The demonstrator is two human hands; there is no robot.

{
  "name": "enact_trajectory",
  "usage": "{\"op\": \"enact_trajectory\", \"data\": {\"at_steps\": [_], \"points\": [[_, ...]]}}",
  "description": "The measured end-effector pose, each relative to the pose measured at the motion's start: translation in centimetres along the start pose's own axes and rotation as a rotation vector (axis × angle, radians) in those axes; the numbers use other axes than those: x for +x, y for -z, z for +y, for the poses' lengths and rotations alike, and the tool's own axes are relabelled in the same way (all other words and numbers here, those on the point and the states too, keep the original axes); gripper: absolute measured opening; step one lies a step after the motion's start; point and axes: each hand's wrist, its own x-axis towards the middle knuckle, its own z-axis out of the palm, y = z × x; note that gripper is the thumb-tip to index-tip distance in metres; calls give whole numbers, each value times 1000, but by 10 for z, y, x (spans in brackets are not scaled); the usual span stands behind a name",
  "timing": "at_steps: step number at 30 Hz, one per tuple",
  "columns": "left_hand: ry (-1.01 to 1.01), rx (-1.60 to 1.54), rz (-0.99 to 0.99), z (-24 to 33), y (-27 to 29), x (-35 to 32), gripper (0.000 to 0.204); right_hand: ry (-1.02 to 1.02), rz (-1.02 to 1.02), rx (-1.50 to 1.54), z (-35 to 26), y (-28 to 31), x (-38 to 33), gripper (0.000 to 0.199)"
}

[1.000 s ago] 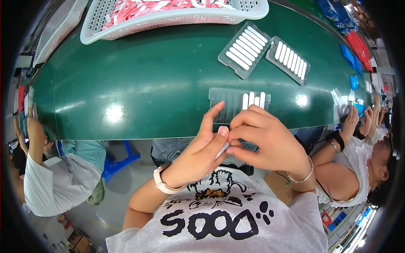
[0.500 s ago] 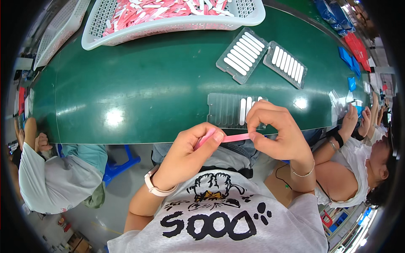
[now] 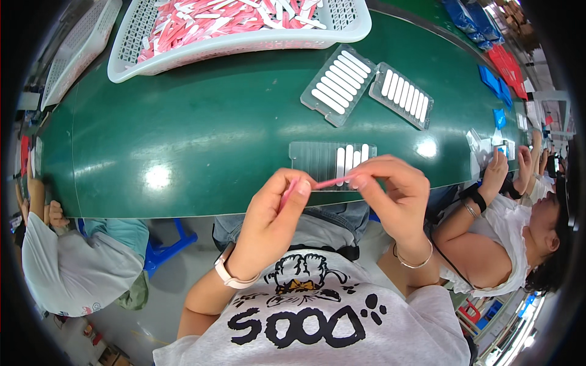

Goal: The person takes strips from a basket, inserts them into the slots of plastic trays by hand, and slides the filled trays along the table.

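Just in front of my shirt, a narrow pink strip (image 3: 329,183) is stretched between both hands. My left hand (image 3: 273,210) is closed on one end, the thumb pressing it against the curled fingers, and more pink shows inside that grip. With thumb and fingertips, my right hand (image 3: 394,192) pinches the other end. Right behind the strip, a clear plastic tray (image 3: 314,158) lies on the table, partly covered by my right hand. A few white sticks (image 3: 348,160) stand in its right-hand slots, while slots on its left hold none.
On the green table (image 3: 183,131), two more clear trays (image 3: 337,85) (image 3: 401,94) hold rows of white sticks. A white basket (image 3: 244,47) full of pink and white strips stands at the back. People sit on both sides; blue packets (image 3: 495,85) lie at far right.
The pink strip has turned from its flat side to nearly edge-on and now slants up toward my right hand. My right fingers have straightened somewhat. The whole view has shifted slightly.
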Motion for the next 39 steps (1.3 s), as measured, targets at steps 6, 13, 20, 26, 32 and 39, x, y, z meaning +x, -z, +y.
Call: {"op": "enact_trajectory", "data": {"at_steps": [6, 13, 20, 26, 32, 39], "points": [[311, -623, -53, 6, 19, 2, 24, 485, 59, -1012, 5, -16, -4, 20], [356, -495, -32, 16, 18, -1, 34, 336, -71, -1139, -5, -29, -25, 23], [366, -592, -211, 13, 19, -5, 40, 219, 2, -829, -17, -22, 3, 19], [354, -397, -310, 13, 23, -8, 32, -17, -215, 9, -17, -23, 12, 16], [285, -179, -391, 7, 21, -8, 39, -131, -88, 128, -18, -22, 7, 8], [407, -768, -222, 7, 34, -7, 60, 556, 11, -765, 8, -26, 10, 24]]}}
